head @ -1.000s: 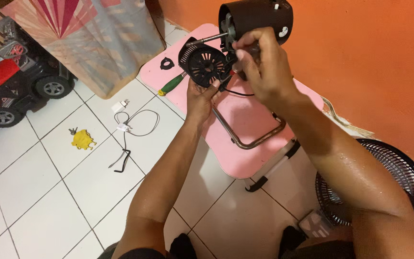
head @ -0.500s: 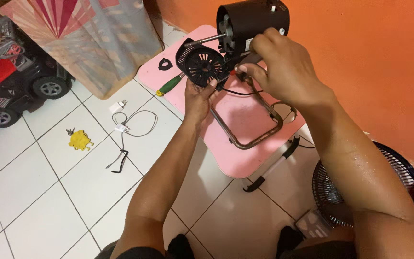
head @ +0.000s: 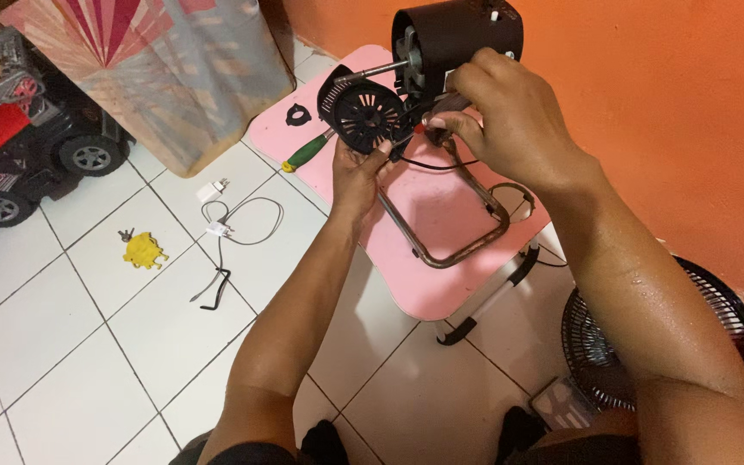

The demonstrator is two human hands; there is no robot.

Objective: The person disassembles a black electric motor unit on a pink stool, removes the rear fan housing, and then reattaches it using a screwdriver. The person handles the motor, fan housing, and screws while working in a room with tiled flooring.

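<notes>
A: Which step is in hand?

B: Judging by the parts, a fan motor is being taken apart or wired. The black vented cover (head: 370, 116) is clamped from below by the left hand (head: 356, 176), just in front of the black motor housing (head: 458, 39). Both are held above the pink surface (head: 441, 207).

A: And the other hand?

B: The right hand (head: 510, 116) is closed, just right of the vented cover, on something small with a red tip; what it is cannot be told. A thin black wire (head: 441, 164) is seen running from there, under the cover.

A: What lies around?

B: A green-handled screwdriver (head: 306, 153) is laid left of the cover, with a small black ring (head: 297, 112) beside it. A bent metal frame (head: 449, 241) rests below the cover on the surface. A fan grille (head: 647, 344) stands on the floor, well to the right.

A: What is called for next?

B: A steady hold on the cover would seem needed while the wire is worked with fine finger movement.
</notes>
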